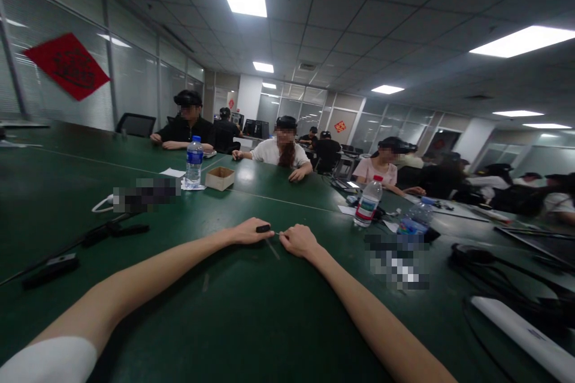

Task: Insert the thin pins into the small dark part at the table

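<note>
On the far left, a flat black thing (51, 270) lies on the green table (179, 329). Next comes a bottle with a blue cap (194, 161), standing up, and a little box (220, 179) with no lid just beside it.

Near the middle, the left hand (250, 231) pinches a small black thing (263, 228), which sits at its fingertips, just over the table. A thin pale bit (277, 233) shows in the gap by the right hand (298, 240). The right fingers are curled in, but the bit is so tiny that I can't tell if they grip it.

To work well here, I think a soft, steady pinch is best, with both hands close and low so nothing small drops far. Slow, straight moves should stop the thin bit from bending.

Further right, a bottle with a red cap (369, 203) leans a little in this view, well apart from both hands.
</note>
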Motion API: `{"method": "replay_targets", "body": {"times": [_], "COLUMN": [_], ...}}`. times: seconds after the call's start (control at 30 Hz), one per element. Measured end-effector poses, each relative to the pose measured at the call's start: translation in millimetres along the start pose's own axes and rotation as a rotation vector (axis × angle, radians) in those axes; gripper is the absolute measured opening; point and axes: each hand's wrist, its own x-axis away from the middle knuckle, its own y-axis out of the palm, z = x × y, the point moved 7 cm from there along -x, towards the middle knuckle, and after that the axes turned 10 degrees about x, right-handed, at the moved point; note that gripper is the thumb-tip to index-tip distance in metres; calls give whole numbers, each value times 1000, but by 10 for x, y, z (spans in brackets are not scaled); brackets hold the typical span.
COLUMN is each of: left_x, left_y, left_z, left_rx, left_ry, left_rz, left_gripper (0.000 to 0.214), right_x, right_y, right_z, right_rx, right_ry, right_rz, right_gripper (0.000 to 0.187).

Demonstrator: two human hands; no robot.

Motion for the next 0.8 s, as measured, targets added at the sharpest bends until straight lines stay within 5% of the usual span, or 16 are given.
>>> {"method": "replay_targets", "body": {"times": [0.8], "left_x": [13], "left_y": [-5], "left_z": [-11], "left_rx": [0], "left_ry": [14], "left_rz": [5], "left_gripper": [44], "right_x": [5], "right_y": [20], "right_z": [31], "right_rx": [-44], "right_ry": [11], "right_rz": [19], "right_gripper": [56]}}
